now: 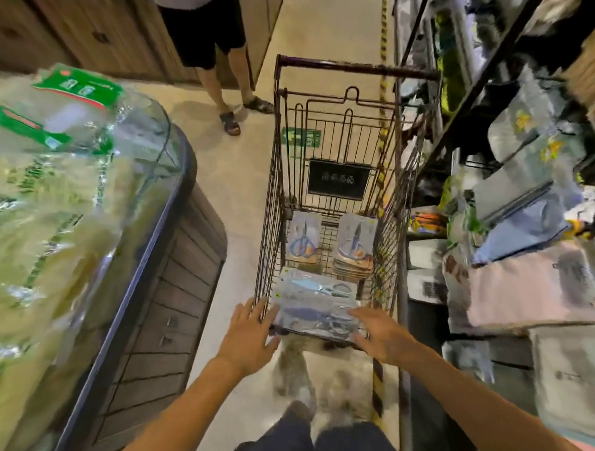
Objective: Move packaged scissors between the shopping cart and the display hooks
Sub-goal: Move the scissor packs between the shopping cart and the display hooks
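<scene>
A: Clear-plastic blister packs of blue-handled scissors point(318, 304), several in a loose stack, lay at the near end of the brown wire shopping cart point(271, 206), right against its near rim.

B: And the hands?

A: Left hand point(251, 333) spread flat, fingers straight, its fingertips at the stack's left edge by the cart's near-left corner. Right hand point(379, 332) also flat and relaxed, fingers resting on or just over the stack's near-right corner. Neither had closed round anything. Actual contact was too blurred to confirm.

B: Other stock in the cart?

A: Two more lots on cardboard backing, standing tilted toward the far end: a single carded pair of blue scissors point(303, 240) on the left side, a thicker stack of carded scissors point(355, 246) on the right side.

B: How would the near stack handle?

A: My judgement: light, each pack fairly stiff but the film glossy, so packs likely slide over one another. Blade points sit under thin plastic, so squeezing the middle seems unwise. Best taken at the two short edges, thumbs on top, fingers beneath, keeping the pile level.

B: Display hooks?

A: Not made out. The cluttered dark metal shelving point(480, 81) stood to the cart's right, too smeared to read.
</scene>
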`<state>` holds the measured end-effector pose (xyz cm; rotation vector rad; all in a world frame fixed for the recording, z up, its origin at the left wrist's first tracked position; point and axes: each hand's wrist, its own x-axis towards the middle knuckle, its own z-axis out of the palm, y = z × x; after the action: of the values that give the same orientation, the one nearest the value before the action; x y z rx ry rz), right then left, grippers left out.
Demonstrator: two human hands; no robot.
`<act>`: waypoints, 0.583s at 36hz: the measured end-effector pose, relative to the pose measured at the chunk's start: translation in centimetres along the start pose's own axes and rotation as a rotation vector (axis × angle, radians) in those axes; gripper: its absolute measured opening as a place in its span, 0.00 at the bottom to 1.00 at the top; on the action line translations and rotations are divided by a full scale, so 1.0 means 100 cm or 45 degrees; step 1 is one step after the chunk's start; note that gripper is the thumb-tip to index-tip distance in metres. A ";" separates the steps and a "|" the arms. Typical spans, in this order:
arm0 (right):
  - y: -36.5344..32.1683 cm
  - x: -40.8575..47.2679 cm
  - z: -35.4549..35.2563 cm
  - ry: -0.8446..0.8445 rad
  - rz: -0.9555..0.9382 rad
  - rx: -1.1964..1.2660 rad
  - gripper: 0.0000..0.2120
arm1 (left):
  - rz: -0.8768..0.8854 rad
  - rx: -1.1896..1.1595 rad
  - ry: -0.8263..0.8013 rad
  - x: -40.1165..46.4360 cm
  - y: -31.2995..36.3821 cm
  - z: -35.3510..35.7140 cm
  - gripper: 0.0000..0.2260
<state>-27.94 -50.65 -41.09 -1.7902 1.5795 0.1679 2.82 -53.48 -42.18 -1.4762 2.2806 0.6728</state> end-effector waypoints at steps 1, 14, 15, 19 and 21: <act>0.000 0.005 0.000 -0.003 -0.003 -0.003 0.25 | 0.001 -0.002 0.004 0.008 0.000 0.000 0.37; 0.036 0.104 0.018 -0.156 0.108 0.068 0.25 | -0.013 -0.127 -0.115 0.087 -0.006 0.026 0.31; 0.043 0.116 0.027 -0.162 0.114 0.076 0.27 | -0.024 -0.131 -0.121 0.092 -0.006 0.034 0.30; 0.065 0.158 0.057 -0.164 0.079 0.090 0.30 | -0.084 -0.138 -0.141 0.117 -0.006 0.058 0.31; 0.072 0.174 0.072 -0.167 0.063 0.106 0.28 | -0.098 -0.130 -0.158 0.128 -0.007 0.072 0.30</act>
<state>-27.77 -60.26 -58.82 -1.6438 1.5166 0.2347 -1.44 -59.36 -54.97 -1.5150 2.1140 0.8442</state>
